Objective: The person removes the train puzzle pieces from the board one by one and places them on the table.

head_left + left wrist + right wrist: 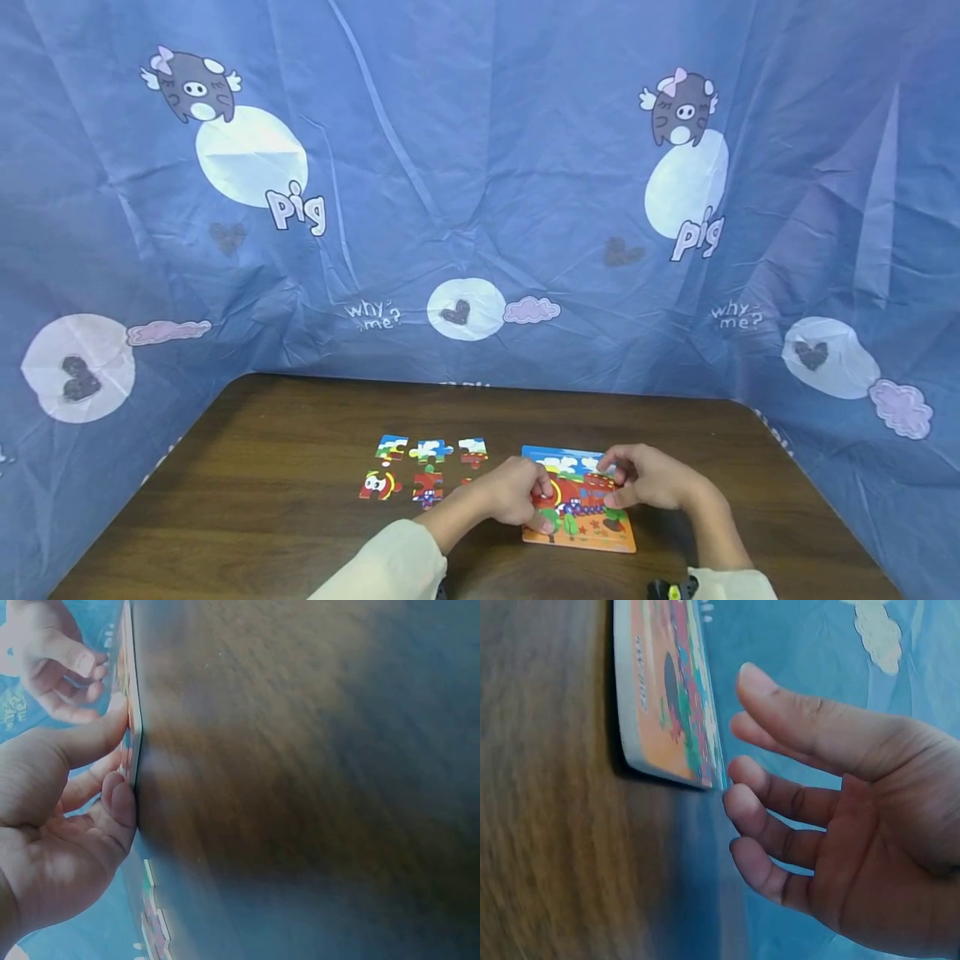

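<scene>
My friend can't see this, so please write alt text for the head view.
A person's left hand and right hand work over a colorful puzzle on a brown table. Loose pieces lie left of it; a blue pig-print cloth hangs behind.

- Left hand (51, 859): thumb tip touching a thin, colourful board (133, 686) seen nearly edge-on, other fingers bent near its edge.
- Right hand (56, 664): upper left, fingers loosely bent.
- Puzzle pieces (156, 921): bottom, on the brown, partly blurred bench (285, 750).
- Blue cloth (86, 930): behind both hands.
</scene>
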`<state>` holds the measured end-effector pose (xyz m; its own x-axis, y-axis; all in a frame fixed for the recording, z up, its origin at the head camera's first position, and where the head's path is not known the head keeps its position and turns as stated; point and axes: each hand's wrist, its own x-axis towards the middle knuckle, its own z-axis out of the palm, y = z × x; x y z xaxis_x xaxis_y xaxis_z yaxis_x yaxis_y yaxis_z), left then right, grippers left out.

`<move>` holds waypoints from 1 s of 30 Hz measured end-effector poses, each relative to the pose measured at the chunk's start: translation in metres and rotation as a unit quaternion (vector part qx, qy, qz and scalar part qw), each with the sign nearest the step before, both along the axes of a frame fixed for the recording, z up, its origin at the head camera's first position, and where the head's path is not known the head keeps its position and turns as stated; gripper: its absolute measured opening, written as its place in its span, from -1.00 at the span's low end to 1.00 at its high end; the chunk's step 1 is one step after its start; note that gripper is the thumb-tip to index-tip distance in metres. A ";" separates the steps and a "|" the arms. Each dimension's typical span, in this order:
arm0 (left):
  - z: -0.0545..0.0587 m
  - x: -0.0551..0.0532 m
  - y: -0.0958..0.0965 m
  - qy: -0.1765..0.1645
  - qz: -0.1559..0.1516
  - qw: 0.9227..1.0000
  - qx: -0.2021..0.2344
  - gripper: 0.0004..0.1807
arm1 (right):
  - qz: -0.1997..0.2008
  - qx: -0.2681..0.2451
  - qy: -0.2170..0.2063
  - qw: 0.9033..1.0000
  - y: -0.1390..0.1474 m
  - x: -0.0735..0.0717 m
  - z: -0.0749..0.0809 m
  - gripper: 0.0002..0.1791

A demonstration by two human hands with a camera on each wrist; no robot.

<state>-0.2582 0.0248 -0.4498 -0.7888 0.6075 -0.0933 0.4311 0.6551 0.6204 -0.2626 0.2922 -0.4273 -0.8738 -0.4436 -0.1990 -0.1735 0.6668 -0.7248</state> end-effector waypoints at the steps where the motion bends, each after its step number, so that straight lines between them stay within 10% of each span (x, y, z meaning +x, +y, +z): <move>1: 0.000 0.000 0.000 0.005 -0.001 1.000 -0.004 -0.65 | 0.009 0.001 0.003 1.000 -0.002 0.000 0.002 -0.55; 17: 0.001 0.000 0.001 0.015 -0.010 1.000 -0.017 -0.65 | 0.136 0.033 0.037 0.989 -0.026 0.000 0.001 -0.74; 30: 0.003 0.001 0.003 0.043 -0.016 0.999 -0.027 -0.63 | 0.140 0.008 0.088 0.986 -0.029 0.009 -0.018 -0.76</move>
<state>-0.2568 0.0275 -0.4463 -0.7756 0.6285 -0.0590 0.5029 0.6716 0.5440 -0.2537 0.2634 -0.4456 -0.7395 -0.6701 -0.0640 -0.4740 0.5858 -0.6573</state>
